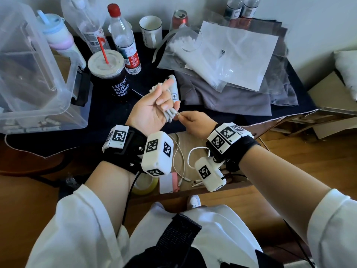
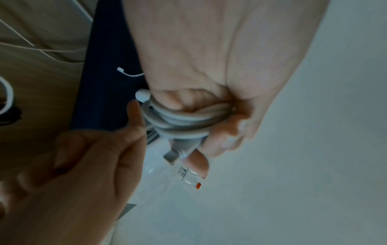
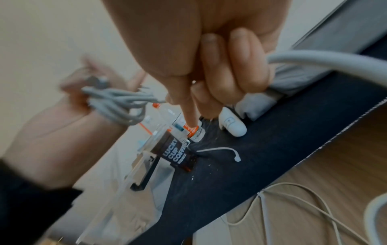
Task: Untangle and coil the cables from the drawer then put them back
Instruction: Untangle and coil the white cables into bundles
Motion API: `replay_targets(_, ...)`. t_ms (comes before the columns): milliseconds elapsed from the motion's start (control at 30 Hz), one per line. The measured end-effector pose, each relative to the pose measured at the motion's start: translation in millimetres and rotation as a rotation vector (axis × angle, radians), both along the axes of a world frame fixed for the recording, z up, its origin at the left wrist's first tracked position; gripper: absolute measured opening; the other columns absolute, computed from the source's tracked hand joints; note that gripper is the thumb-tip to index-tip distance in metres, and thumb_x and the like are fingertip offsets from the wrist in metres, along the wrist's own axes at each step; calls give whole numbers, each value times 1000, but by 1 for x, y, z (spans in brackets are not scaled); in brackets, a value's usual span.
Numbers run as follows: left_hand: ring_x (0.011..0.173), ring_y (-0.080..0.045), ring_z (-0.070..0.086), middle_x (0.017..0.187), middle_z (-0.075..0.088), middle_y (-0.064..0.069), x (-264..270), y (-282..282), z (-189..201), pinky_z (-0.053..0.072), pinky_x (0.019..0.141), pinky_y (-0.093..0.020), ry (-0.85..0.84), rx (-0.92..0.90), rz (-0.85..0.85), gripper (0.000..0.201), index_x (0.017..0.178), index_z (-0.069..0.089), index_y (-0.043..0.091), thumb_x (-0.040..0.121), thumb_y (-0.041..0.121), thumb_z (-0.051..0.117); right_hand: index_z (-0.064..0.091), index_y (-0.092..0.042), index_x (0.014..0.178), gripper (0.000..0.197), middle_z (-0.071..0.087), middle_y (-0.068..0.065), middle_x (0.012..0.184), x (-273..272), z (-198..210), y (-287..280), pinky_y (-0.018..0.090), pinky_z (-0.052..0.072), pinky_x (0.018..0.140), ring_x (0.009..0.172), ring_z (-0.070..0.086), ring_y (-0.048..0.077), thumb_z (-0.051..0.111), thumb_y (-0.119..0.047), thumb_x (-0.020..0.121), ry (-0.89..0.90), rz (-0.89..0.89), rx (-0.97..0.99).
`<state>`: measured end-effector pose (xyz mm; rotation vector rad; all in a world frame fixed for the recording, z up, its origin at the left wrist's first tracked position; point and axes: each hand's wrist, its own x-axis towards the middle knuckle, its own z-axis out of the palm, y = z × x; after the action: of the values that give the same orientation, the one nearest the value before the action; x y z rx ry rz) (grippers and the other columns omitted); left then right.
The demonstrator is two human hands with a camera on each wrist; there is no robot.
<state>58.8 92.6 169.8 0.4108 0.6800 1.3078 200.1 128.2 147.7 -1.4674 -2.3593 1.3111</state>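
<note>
My left hand (image 1: 152,107) is raised palm up over the table edge, its fingers curled round a coiled grey-white cable (image 1: 170,114). The left wrist view shows the coil (image 2: 180,121) wrapped in several loops inside the left hand (image 2: 209,66). My right hand (image 1: 193,120) pinches the cable's loose end right beside the coil. In the right wrist view the right hand (image 3: 188,49) has thumb and forefinger closed, with the coil (image 3: 117,102) to their left. Below both hands the open drawer (image 1: 195,139) holds loose white cables (image 1: 179,161).
On the dark table stand a clear plastic box (image 1: 38,74), a coffee cup (image 1: 112,74), a water bottle (image 1: 125,39), a mug (image 1: 151,29) and a can (image 1: 179,17). Plastic bags (image 1: 222,55) lie on grey cloth (image 1: 231,101). A tape roll (image 1: 144,187) sits in the drawer.
</note>
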Motion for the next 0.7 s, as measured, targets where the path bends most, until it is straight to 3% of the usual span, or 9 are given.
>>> replay_targets(67,45,-2,42,50,39,10,4,3,1,55,74,-22,11,-49,73,31,114,48,11,102,24,23,63,-13,102,29,64,10,91,-5,3,-4,35,47,86,76,51,17,38,-28,98,-55,87,-18)
replay_targets(133,46,-3,43,49,40,10,7,5,0,54,74,-24,13,-92,131,26,106,47,14,103,24,24,62,-9,110,31,66,10,101,-8,8,-6,36,48,88,79,53,16,42,-27,97,-113,174,-8)
replay_targets(233,44,-3,44,47,41,9,8,4,-5,49,76,-27,21,-132,160,21,96,45,15,102,22,26,66,-11,86,23,62,2,80,-9,17,-4,22,43,66,77,51,14,50,-27,93,-161,270,55)
replay_targets(333,47,-5,46,49,44,8,10,3,-9,54,69,-24,100,-152,165,21,89,44,15,102,20,28,68,-9,89,21,57,1,74,-7,19,-4,20,34,57,74,49,14,55,-26,90,-186,299,113)
replay_targets(433,54,-8,56,56,61,5,8,2,-16,55,62,-22,264,-162,135,15,107,42,11,103,20,31,69,-8,90,22,56,1,74,-5,17,-7,24,35,59,74,50,14,58,-27,88,-181,322,138)
replay_targets(500,55,-8,62,64,69,2,8,2,-20,54,59,-22,365,-168,68,16,119,29,21,103,19,31,69,-7,90,24,55,1,72,-4,16,-7,27,37,66,74,50,15,59,-29,87,-181,332,179)
replay_targets(533,55,-8,63,67,69,0,8,2,-24,54,58,-23,399,-185,30,18,119,27,24,102,18,31,68,-7,87,24,52,-1,66,-4,17,-7,29,39,67,73,49,16,61,-30,86,-177,328,206)
replay_targets(600,56,-7,63,76,63,-3,10,1,-24,53,55,-21,422,-228,-32,13,112,38,21,101,15,34,68,-11,79,20,49,-10,56,-4,19,-3,33,46,70,70,50,16,66,-31,81,-148,291,255)
replay_targets(700,54,-10,61,68,61,-4,13,-3,-18,52,48,-19,379,-303,-163,20,94,52,6,101,13,34,69,-25,67,6,66,-18,64,0,25,4,33,52,74,71,60,10,75,-28,69,-57,171,250)
